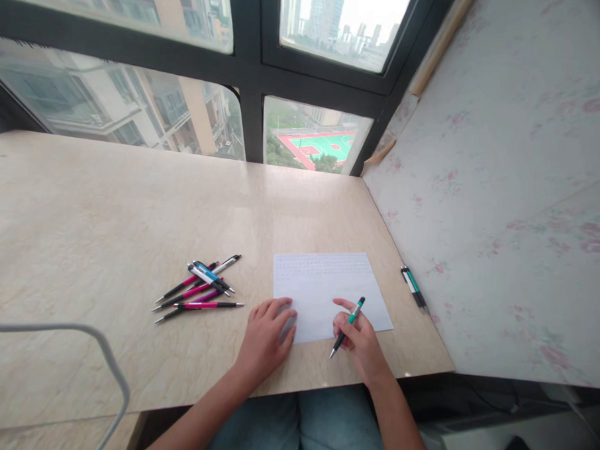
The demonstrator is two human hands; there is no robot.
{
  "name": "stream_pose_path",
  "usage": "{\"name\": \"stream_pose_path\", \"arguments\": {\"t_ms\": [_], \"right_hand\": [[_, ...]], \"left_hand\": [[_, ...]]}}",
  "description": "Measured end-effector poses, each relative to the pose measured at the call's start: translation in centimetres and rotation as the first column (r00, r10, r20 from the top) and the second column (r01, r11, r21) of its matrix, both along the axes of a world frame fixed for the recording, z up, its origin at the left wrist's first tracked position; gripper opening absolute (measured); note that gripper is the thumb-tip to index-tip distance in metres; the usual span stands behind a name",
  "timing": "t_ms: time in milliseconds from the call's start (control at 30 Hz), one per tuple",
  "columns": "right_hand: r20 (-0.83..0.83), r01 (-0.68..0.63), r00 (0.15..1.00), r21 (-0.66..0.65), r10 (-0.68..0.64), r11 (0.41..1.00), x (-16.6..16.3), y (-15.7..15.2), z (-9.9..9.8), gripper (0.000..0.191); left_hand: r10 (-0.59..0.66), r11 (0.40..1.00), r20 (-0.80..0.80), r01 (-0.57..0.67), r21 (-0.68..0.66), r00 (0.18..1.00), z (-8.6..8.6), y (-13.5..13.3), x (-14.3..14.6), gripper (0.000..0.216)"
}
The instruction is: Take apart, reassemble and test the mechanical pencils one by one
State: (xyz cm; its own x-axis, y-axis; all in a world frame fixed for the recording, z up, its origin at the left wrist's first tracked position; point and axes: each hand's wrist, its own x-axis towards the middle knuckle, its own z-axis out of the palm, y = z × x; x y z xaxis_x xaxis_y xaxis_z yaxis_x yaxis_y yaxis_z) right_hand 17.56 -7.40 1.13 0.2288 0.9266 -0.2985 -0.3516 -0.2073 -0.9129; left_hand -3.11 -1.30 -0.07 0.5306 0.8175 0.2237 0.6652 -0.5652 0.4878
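A sheet of white paper lies on the stone-look tabletop, with lines of small handwriting across its upper part. My left hand rests palm down at the sheet's lower left corner, fingers bent but apart. Above the lower right part of the paper, my right hand grips a green and black pen between thumb and fingers. The pen slants, with its silver tip pointing down toward me and its dark end up. My right index finger is stretched out away from the pen.
Left of the paper lies a loose pile of several pens in pink, black, blue and white. More pens lie by the papered wall at right. A grey cable arches over the near left. Windows stand behind the table.
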Motion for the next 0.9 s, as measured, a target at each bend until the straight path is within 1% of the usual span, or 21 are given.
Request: {"name": "stream_pose_path", "arguments": {"t_ms": [167,233,367,467,533,667,733,800,900], "right_hand": [[-0.121,0.074,0.990,0.030,-0.070,0.997,-0.2,0.1,0.1,0.052],[-0.148,0.078,0.986,0.033,-0.072,0.996,-0.1,0.0,0.2,0.051],[-0.186,0.066,0.981,0.050,-0.056,0.997,0.6,0.1,0.4,0.048],[-0.176,0.094,0.981,0.050,-0.084,0.994,0.9,0.4,0.3,0.047],[-0.158,0.135,0.979,0.055,-0.125,0.989,0.7,0.6,0.1,0.052],[-0.112,0.189,0.977,0.041,-0.183,0.981,0.1,1.0,0.0,0.080],[-0.085,0.203,0.976,0.031,-0.200,0.979,-0.1,1.2,0.0,0.090],[-0.050,0.219,0.975,0.033,-0.217,0.975,-0.2,1.5,0.0,0.092],[-0.008,0.239,0.971,0.047,-0.239,0.970,-0.1,1.8,-0.3,0.086]], "left_hand": [[0.004,1.000,-0.008,-0.004,0.007,1.000,0.0,-0.1,0.2,0.023],[0.005,1.000,-0.004,-0.005,0.014,1.000,0.0,0.0,0.2,0.023],[0.002,1.000,-0.003,-0.002,0.021,1.000,-0.1,0.0,0.2,0.025],[-0.005,1.000,-0.010,0.006,0.030,1.000,-0.1,-0.1,0.2,0.025],[-0.012,0.999,-0.022,0.012,0.031,1.000,-0.1,-0.2,0.2,0.025],[-0.016,0.999,-0.052,0.019,0.041,0.998,-0.2,-0.3,0.2,0.027],[-0.015,0.999,-0.063,0.018,0.045,0.998,-0.3,-0.3,0.3,0.027],[-0.015,0.999,-0.069,0.018,0.047,0.998,-0.4,-0.3,0.3,0.027],[-0.013,0.999,-0.076,0.017,0.044,0.997,-0.4,-0.3,0.3,0.027]]}}
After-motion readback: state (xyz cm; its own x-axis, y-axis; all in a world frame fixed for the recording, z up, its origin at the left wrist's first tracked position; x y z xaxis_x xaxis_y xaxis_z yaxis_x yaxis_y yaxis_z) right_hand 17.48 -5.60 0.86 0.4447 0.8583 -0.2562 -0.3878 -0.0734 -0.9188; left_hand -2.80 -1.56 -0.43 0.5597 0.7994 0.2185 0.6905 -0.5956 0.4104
